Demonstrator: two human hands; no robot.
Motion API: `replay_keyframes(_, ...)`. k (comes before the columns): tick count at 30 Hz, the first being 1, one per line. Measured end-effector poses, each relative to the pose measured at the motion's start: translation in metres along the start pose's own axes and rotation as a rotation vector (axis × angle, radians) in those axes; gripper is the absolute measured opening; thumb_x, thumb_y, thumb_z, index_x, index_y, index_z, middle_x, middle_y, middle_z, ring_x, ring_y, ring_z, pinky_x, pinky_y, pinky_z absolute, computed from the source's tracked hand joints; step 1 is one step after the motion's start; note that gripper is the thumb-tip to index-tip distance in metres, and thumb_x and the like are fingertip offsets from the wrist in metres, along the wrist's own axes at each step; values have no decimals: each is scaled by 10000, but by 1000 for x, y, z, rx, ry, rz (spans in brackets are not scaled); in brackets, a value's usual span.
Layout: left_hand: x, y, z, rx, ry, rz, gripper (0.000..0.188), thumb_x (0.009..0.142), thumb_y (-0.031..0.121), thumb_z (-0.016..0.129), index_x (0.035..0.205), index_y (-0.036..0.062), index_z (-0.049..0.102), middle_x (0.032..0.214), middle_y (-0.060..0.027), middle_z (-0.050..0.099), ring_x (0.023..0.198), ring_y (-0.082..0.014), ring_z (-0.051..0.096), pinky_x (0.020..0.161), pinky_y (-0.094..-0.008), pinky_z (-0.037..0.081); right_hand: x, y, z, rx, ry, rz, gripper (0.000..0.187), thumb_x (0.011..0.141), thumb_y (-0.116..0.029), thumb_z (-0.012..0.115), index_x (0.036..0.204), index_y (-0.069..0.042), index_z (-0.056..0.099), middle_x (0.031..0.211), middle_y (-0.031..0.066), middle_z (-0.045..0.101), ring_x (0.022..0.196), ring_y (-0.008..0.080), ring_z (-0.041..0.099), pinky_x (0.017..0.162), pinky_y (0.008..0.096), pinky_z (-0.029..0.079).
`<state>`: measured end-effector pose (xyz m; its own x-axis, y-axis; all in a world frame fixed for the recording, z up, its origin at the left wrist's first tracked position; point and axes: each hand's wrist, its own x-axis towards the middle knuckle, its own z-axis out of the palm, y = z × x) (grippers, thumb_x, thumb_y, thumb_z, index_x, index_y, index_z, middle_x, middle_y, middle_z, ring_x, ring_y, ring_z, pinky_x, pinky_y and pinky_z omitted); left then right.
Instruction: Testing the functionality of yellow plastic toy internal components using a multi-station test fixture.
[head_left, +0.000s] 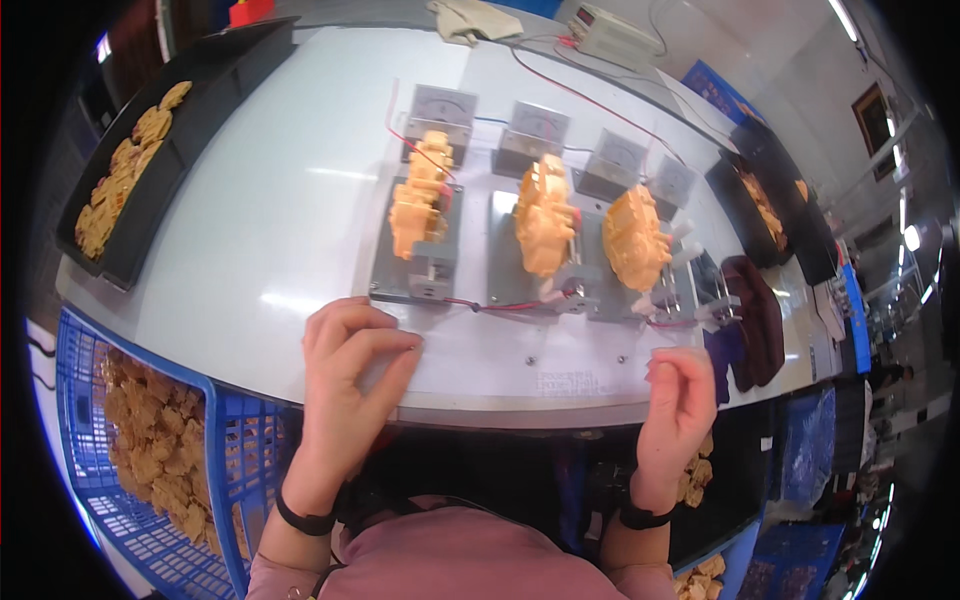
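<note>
My left hand (352,375) is at the table's front edge, left of centre, its fingers curled and the thumb tip against the index fingertip. No object shows in that pinch. Beyond it, a tan-orange plastic gear housing (420,195) stands on a grey metal test fixture (398,285). My right hand (680,405) is near the front edge on the right, fingers bent in toward the thumb, with nothing visible in them. Two more fixtures hold a middle orange housing (545,220) and a right orange housing (636,240). Neither hand touches a housing or a fixture.
Several analog meters (443,112) stand behind the fixtures, joined by red and blue wires. A black tray (190,150) of tan parts sits at left. A blue crate (210,430) of tan parts stands left below the table. Dark cloth (752,320) lies at right; a power supply (612,38) stands behind.
</note>
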<state>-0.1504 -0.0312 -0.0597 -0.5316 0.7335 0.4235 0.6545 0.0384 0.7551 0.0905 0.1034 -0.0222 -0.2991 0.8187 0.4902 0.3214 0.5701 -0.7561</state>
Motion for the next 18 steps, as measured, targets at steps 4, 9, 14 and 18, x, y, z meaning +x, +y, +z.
replay_keyframes(4, -1, 2, 4, 9, 3, -9, 132, 780, 26, 726, 905, 57, 694, 1044, -72, 592, 1167, -311, 496, 1005, -411, 399, 9, 8, -26, -94, 72, -19, 99, 901, 19, 629, 993, 0, 662, 932, 92, 630, 872, 189, 593, 816, 278, 470)
replay_keyframes(9, -2, 5, 3, 13, -8, -30, 114, 791, 12, 708, 896, 46, 681, 1057, -70, 578, 1173, -304, 488, 1016, -405, 389, 12, 24, -20, -213, -260, -46, 113, 874, -26, 669, 987, -29, 679, 909, 86, 641, 848, 245, 601, 799, 331, 457)
replay_keyframes(14, -1, 7, 5, 16, 6, -57, 113, 789, 1, 703, 891, 36, 669, 1060, -77, 567, 1176, -303, 486, 1032, -405, 379, 13, 34, -16, -222, -197, -57, 75, 871, -48, 675, 945, -44, 668, 872, 94, 632, 819, 287, 582, 767, 367, 443)
replay_keyframes(18, -2, 6, 4, 18, 4, -60, 114, 789, 0, 700, 892, 38, 666, 1064, -77, 566, 1178, -305, 486, 1035, -411, 377, 14, 34, -16, -241, -195, -62, 66, 870, -48, 674, 935, -43, 663, 858, 93, 624, 815, 290, 580, 762, 371, 442)
